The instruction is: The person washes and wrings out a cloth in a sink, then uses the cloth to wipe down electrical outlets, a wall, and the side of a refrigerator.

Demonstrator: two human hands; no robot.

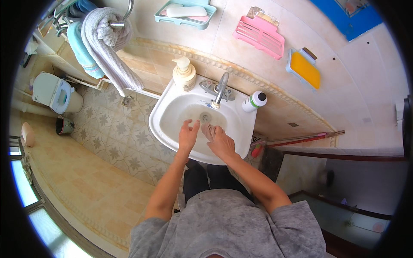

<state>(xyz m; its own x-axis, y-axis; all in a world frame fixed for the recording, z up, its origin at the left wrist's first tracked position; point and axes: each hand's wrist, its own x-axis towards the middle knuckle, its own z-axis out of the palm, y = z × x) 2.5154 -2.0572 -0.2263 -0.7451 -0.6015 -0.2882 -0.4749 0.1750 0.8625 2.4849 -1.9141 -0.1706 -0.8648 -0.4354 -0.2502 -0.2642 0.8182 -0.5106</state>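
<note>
Over the basin of a white washbasin (155, 121), my left hand (188, 134) is held with thumb and fingers apart and nothing between them. My right hand (222, 142) grips a wet, crumpled brownish cloth (209, 131), which hangs just below the drain (205, 117). A curved metal faucet (222, 88) rises from the back of the basin, above both hands. A cream pump bottle (184, 75) stands on the back left corner of the rim, and a white bottle with a black cap (254, 101) on the right corner.
On the tiled wall are a teal soap dish (185, 17), a pink soap rack (259, 37) and a holder with a yellow sponge (303, 70). Towels (105, 42) hang at upper left. A toilet (55, 93) and a small bin (64, 125) stand at left.
</note>
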